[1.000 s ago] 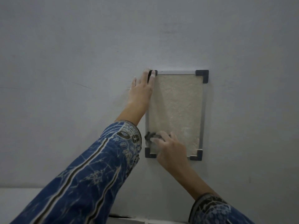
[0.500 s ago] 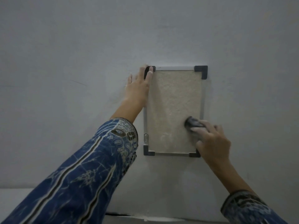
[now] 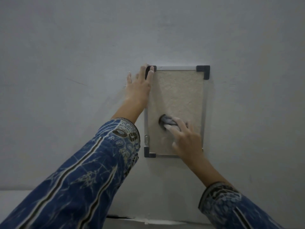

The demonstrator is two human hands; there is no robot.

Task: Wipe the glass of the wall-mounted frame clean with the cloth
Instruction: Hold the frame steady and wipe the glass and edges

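Note:
A tall frame [image 3: 204, 103] with a silver rim, dark corner caps and a beige textured panel under glass [image 3: 178, 93] hangs on the wall. My left hand [image 3: 140, 85] lies flat with fingers spread against the frame's upper left corner, holding nothing. My right hand [image 3: 186, 139] presses a small bunched grey cloth [image 3: 166, 121] onto the lower middle of the glass. The hand hides the frame's lower right corner.
The plain grey-white wall [image 3: 66, 63] surrounds the frame on all sides. A pale ledge or floor edge [image 3: 148, 222] runs along the bottom of the view below my arms. A small metal clip [image 3: 146, 139] sits on the frame's left rim.
My right hand swept the cloth from the lower left of the glass to the right side, then back toward the lower middle. The left hand stayed on the upper left corner.

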